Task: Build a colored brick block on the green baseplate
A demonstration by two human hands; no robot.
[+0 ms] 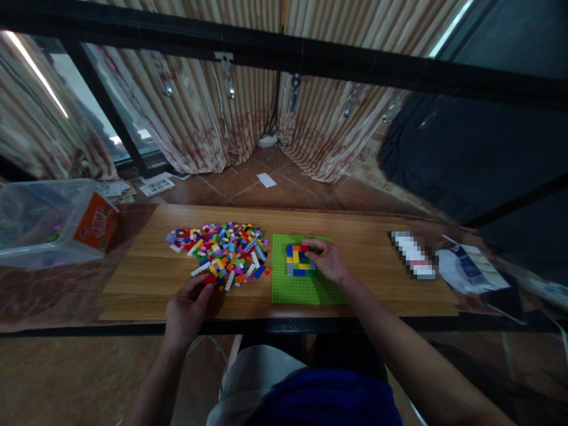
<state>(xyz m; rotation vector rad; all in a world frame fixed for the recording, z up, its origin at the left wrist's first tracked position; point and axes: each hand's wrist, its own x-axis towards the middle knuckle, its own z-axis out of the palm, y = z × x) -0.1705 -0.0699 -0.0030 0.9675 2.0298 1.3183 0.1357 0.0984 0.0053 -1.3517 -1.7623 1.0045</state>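
A green studded baseplate [284,293] lies on the wooden board, bearing a low square frame [290,266] of blue, yellow, red and grey toy bricks. At the far right corner of that frame, my right hand [328,261] has thumb and forefinger closed around a red brick [304,248]. The hand hides part of the frame's right side. My left hand [185,310] is at the near edge of a heap of loose mixed-colour bricks [226,248], pinching a red brick [210,278] between thumb and fingers.
A clear plastic bin [39,219] with an orange label stands at the left. On the right are a pixelated white item [412,254] and a crumpled white-and-blue packet [473,269]. A dark metal bar [257,40] with hanging clips crosses above the table.
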